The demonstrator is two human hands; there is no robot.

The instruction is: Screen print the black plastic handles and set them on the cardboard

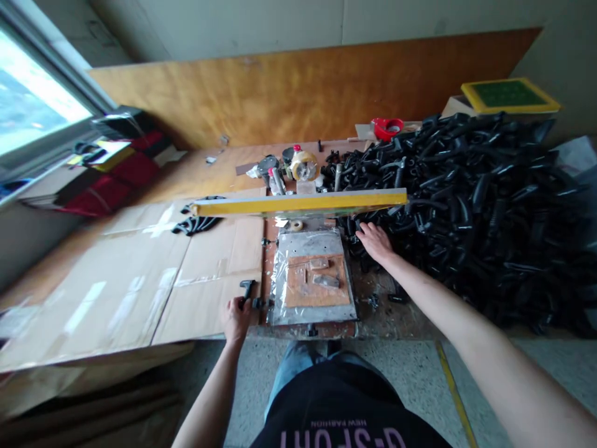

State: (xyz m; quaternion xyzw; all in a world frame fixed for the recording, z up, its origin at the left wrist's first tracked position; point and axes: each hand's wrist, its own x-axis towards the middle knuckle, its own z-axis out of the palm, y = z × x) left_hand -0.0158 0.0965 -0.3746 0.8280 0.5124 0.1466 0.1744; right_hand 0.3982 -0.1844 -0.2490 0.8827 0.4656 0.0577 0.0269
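Observation:
My left hand (237, 319) is closed round a black T-shaped plastic handle (247, 286), whose head sticks up past the fingers over the cardboard's right edge. At the near left edge of a big heap of black plastic parts (448, 205), my right hand (375, 241) has its fingers bent onto a small black part; its shape is hidden among the others. Between the hands sits a flat metal plate (311, 315) with a worn brown board (298, 295) on it. Small blocks (325, 282) lie on the board.
A yellow-edged frame (298, 202) stands across the bench behind the plate. Flattened cardboard (125, 280) covers the left side, with a bundle of black pieces (200, 223) on it. Tape rolls (305, 167) and a red tape dispenser (388, 129) stand farther back.

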